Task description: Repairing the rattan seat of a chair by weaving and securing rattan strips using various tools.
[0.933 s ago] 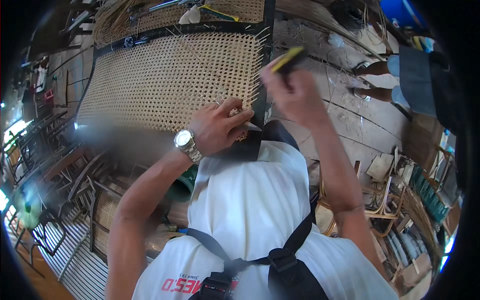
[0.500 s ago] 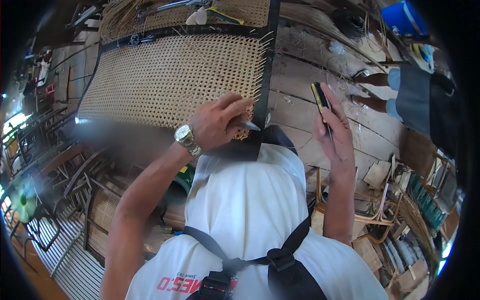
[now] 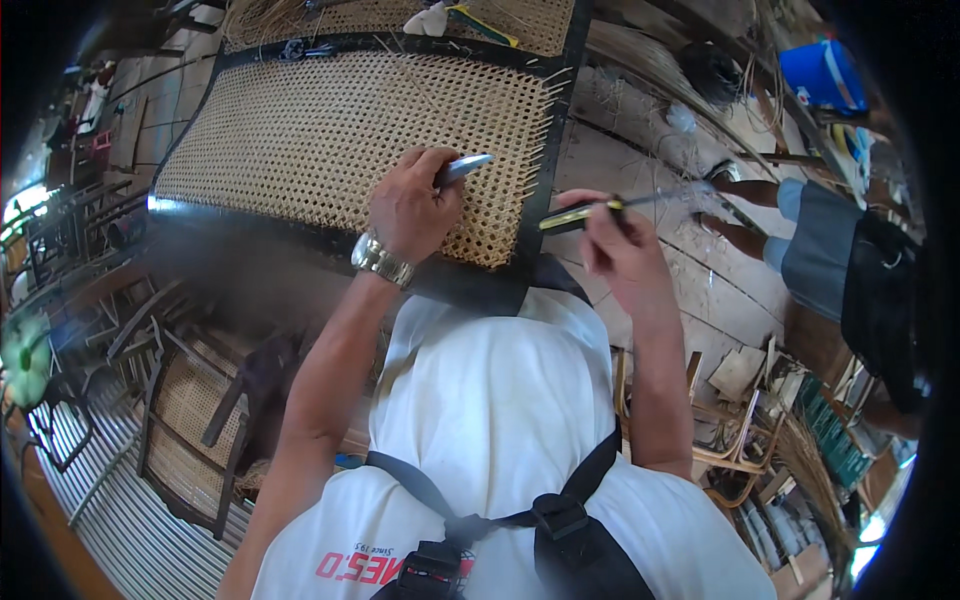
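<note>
Gripping, in the left hand (image 3: pixel 415 205), a short pointed tool of silvery metal (image 3: pixel 468 167), now raised from the lower right corner to a place over the weave, tip aimed rightward. Grasping, in the right hand (image 3: pixel 625 250), a slim tool with a black-and-yellow handle (image 3: pixel 572 215); brought closer and turned about within the last half second, handle end now toward the work, blurred shaft pointing outward. Cannot tell whether touching the weave with the left knuckles. Stretched below and forward of the left hand, a tan, open-holed cane mesh panel (image 3: pixel 340 120) inside a flat black frame (image 3: pixel 529 233). Bristling along the upper right edge with pale cane ends (image 3: pixel 548 120); showing no long ones near the lower corner. Judged from this, probably paused between strokes at the edge, with the jutting ends unfinished. Lying beyond, a tool with yellow-and-green handles (image 3: pixel 485 25). Standing off to the right, a bare-legged person (image 3: pixel 745 190).
</note>
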A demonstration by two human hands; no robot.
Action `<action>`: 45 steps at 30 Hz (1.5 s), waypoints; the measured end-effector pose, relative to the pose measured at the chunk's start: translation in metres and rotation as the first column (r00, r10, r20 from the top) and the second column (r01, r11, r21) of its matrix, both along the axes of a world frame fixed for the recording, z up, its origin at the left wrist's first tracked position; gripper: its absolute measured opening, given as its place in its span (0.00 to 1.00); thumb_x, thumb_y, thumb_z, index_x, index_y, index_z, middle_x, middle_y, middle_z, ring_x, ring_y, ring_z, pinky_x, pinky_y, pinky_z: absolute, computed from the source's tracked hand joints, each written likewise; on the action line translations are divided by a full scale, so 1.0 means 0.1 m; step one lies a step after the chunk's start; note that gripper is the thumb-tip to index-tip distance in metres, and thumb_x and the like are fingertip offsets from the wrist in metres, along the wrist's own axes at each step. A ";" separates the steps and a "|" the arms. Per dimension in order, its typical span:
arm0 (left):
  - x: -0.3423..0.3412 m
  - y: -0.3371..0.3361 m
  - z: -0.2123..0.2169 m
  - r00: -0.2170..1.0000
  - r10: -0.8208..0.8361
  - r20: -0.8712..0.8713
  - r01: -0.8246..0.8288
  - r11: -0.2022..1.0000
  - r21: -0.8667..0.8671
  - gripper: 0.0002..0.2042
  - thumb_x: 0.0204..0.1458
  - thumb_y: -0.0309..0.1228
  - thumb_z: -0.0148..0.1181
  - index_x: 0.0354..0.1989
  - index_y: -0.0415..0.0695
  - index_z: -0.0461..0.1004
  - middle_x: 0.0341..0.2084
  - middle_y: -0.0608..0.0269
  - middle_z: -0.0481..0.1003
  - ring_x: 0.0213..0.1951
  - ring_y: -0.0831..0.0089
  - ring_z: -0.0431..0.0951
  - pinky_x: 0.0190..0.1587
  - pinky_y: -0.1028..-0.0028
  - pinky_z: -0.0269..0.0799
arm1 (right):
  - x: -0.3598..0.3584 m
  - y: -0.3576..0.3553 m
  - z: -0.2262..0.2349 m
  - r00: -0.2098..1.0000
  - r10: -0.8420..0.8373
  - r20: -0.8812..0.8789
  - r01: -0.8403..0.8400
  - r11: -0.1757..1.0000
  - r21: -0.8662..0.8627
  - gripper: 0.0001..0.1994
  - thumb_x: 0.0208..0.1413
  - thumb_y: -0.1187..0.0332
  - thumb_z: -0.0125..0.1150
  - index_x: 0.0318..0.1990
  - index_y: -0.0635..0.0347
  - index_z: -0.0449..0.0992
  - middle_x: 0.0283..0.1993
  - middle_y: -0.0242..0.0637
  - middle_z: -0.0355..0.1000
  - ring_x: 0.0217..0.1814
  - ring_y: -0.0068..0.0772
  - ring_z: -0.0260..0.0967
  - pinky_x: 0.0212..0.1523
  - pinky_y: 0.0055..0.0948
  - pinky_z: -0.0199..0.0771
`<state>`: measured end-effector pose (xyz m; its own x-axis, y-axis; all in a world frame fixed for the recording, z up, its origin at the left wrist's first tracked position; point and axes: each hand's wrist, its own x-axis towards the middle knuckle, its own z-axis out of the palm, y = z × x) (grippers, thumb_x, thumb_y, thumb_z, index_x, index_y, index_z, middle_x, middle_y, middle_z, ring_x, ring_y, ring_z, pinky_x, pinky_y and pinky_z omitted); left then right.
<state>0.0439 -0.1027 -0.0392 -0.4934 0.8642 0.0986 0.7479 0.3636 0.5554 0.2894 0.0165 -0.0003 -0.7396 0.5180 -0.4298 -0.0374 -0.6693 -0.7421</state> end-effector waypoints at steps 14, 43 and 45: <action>0.01 0.01 0.01 1.000 0.017 0.026 -0.017 1.000 -0.004 0.12 0.49 0.29 0.65 0.44 0.49 0.80 0.34 0.60 0.80 0.35 0.57 0.81 0.37 0.62 0.76 | -0.64 0.02 -0.14 0.958 -0.071 0.277 -0.228 0.398 0.889 0.10 0.67 0.64 0.58 0.41 0.63 0.74 0.31 0.48 0.76 0.33 0.52 0.76 0.33 0.40 0.73; 0.36 -0.36 2.19 -0.427 -0.584 0.690 -0.185 0.803 0.566 0.12 0.53 0.29 0.70 0.34 0.41 0.70 0.29 0.55 0.74 0.31 0.67 0.76 0.34 0.70 0.70 | -1.86 0.94 -0.46 0.854 -0.305 0.422 -0.220 0.524 0.823 0.19 0.64 0.51 0.59 0.42 0.61 0.79 0.34 0.45 0.79 0.40 0.45 0.79 0.42 0.36 0.77; 0.39 -0.43 2.24 -0.762 -0.415 0.498 -0.151 0.861 0.486 0.23 0.47 0.17 0.72 0.51 0.35 0.68 0.42 0.46 0.78 0.44 0.64 0.80 0.44 0.70 0.76 | -1.31 0.92 -0.57 0.803 -0.419 0.425 -0.151 0.546 0.824 0.18 0.65 0.52 0.59 0.42 0.62 0.79 0.36 0.44 0.81 0.40 0.38 0.80 0.44 0.32 0.77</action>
<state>0.0832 -0.1458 0.1851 0.1828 0.9777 0.1037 -0.9746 0.1663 0.1499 0.1581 0.1081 -0.0569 -0.4238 0.9045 -0.0487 0.4992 0.1883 -0.8458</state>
